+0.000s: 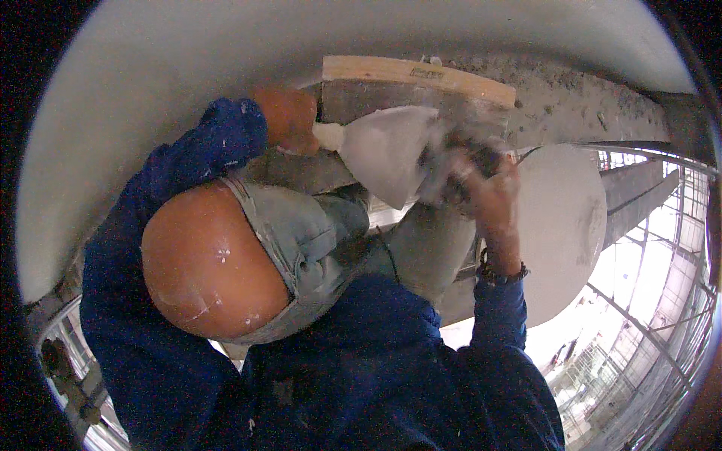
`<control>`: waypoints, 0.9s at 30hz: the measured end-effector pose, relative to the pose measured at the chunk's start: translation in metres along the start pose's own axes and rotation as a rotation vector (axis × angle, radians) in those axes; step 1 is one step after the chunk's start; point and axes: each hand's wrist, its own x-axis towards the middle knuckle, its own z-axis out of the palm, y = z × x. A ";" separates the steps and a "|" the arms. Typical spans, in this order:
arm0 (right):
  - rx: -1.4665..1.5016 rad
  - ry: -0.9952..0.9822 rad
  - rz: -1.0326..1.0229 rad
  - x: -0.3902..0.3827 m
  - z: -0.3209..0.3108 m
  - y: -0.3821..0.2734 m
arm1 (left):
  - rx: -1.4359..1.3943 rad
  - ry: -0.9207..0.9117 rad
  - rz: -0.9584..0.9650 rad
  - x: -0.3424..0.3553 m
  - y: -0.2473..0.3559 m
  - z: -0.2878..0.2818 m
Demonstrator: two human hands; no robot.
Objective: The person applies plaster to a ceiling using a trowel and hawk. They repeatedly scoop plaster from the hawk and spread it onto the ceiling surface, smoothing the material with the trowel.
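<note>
My left hand (pixel 292 120) is closed round the pale handle of a pointed trowel (pixel 387 150). Its broad blade, coated in light grey, points right with one corner angled downward. My right hand (pixel 492 192), with a dark bracelet at the wrist, is at the blade's right side. Motion smears its fingers, and a dark grey blur lies among them; whether they hold something does not show. Behind the blade is a grey-smeared board (pixel 361 100) with a bare wooden edge (pixel 421 77).
A bent knee (pixel 218 263) and greenish-grey trousers (pixel 301 225) take up the space below the trowel. A rough grey ledge (pixel 587 109) runs off to the right. Below it is a large pale rounded surface (pixel 560 225). A smooth curved wall (pixel 188 60) arches overhead; bright metal framework (pixel 647 278) shows at right.
</note>
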 end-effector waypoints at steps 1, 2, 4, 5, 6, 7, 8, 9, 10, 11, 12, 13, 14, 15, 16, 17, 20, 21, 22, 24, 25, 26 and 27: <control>-0.101 -0.062 -0.048 -0.011 0.007 -0.011 | 0.039 0.019 -0.017 -0.006 0.000 0.000; -0.036 -0.086 0.004 -0.011 0.007 -0.015 | 0.077 0.043 -0.018 -0.007 -0.002 0.002; 0.096 -0.125 0.116 -0.015 0.005 -0.026 | -0.162 -0.254 0.019 0.041 -0.069 0.015; 0.268 -0.059 0.201 -0.015 -0.002 -0.022 | -0.174 -0.282 0.013 0.045 -0.067 0.017; 0.448 0.008 0.286 -0.017 -0.011 -0.021 | -0.182 -0.309 0.004 0.046 -0.064 0.016; 0.573 0.038 0.306 -0.020 -0.021 -0.020 | -0.070 -0.209 -0.036 0.016 -0.016 0.000; 0.546 0.068 0.293 -0.022 -0.027 -0.016 | 0.049 -0.099 -0.092 -0.011 0.012 -0.012; 0.514 0.108 0.280 -0.025 -0.033 -0.014 | 0.047 -0.091 -0.023 -0.022 0.015 -0.015; 0.486 0.147 0.269 -0.029 -0.033 -0.012 | 0.048 -0.088 0.043 -0.032 0.012 -0.018; 0.571 0.233 0.285 -0.039 -0.028 -0.021 | 0.040 -0.090 0.130 -0.036 0.012 -0.018; 0.559 0.242 0.310 -0.043 -0.028 -0.019 | -0.017 -0.077 0.238 -0.044 0.014 -0.024; 0.546 0.230 0.324 -0.044 -0.033 -0.020 | -0.083 -0.054 0.326 -0.062 0.019 -0.036; 0.521 0.228 0.341 -0.046 -0.039 -0.017 | -0.074 -0.008 0.300 -0.070 0.027 -0.045; 0.523 0.265 0.327 -0.048 -0.044 -0.012 | -0.067 0.040 0.270 -0.080 0.035 -0.055; 0.522 0.316 0.317 -0.052 -0.051 -0.002 | -0.058 0.085 0.254 -0.083 0.045 -0.062; 0.528 0.359 0.303 -0.054 -0.055 0.004 | 0.031 0.169 0.223 -0.086 0.053 -0.069; 0.499 0.383 0.217 -0.057 -0.061 0.005 | 0.253 0.434 0.128 -0.100 0.075 -0.079; 0.541 0.378 0.206 -0.056 -0.061 0.004 | 0.297 0.529 0.112 -0.105 0.081 -0.079; 0.657 0.350 0.215 -0.052 -0.059 -0.003 | 0.342 0.628 0.091 -0.109 0.084 -0.080; 0.743 0.337 0.201 -0.051 -0.052 -0.007 | 0.338 0.621 -0.011 -0.107 0.087 -0.072; 0.711 0.353 0.177 -0.051 -0.044 -0.006 | 0.335 0.617 -0.061 -0.104 0.087 -0.066; 0.819 0.340 0.187 -0.051 -0.039 -0.010 | 0.330 0.625 -0.083 -0.102 0.086 -0.063; 0.926 0.329 0.199 -0.050 -0.033 -0.015 | 0.326 0.633 -0.104 -0.101 0.084 -0.059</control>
